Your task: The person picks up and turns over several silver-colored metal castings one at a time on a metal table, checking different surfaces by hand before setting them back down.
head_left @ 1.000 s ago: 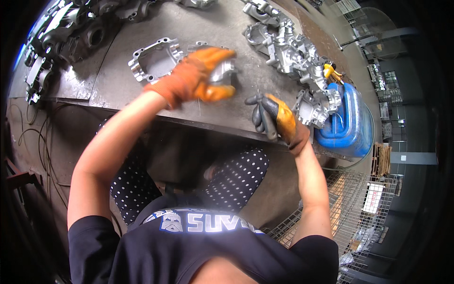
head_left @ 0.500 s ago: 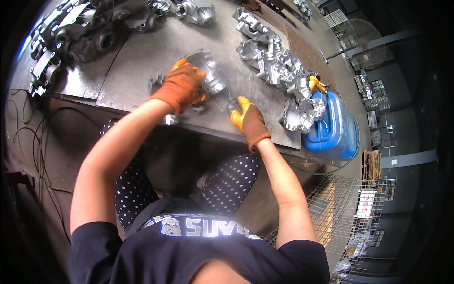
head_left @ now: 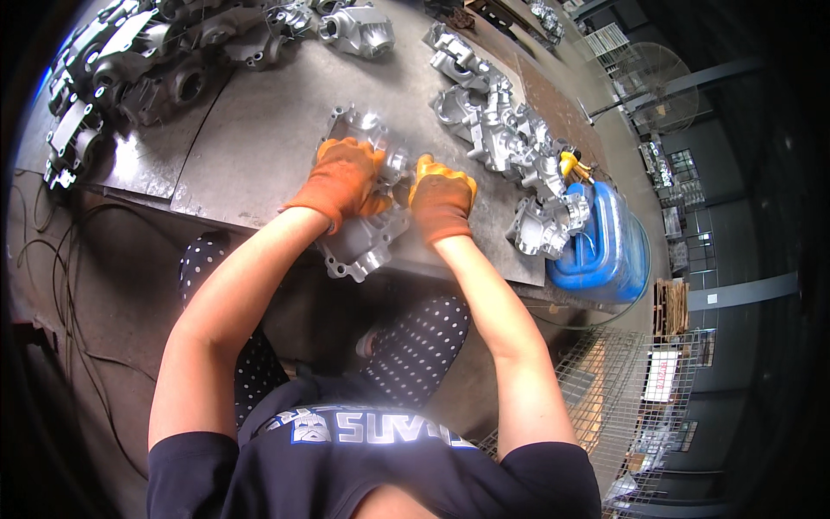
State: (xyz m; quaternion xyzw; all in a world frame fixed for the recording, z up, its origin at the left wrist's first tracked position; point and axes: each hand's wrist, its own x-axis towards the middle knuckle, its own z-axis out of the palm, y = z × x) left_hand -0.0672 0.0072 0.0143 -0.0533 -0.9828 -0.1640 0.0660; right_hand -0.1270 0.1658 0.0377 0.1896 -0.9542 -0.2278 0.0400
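It was a metalworking workshop: cast aluminium housings (head_left: 510,130) crowded a steel bench (head_left: 259,130), industrial fan (head_left: 661,82) upper right.

The middle of the metal casting (head_left: 363,233) is hidden under the left hand (head_left: 344,180) and the right hand (head_left: 441,199), so its shape there cannot be told. The orange gloves cover all fingers, and if the right hand grips the casting or only presses on it is not clear. The dark castings (head_left: 112,78) at the far left are cut by the black rim of the picture. The small yellow object (head_left: 569,163) among the bright castings (head_left: 501,130) is too small to identify
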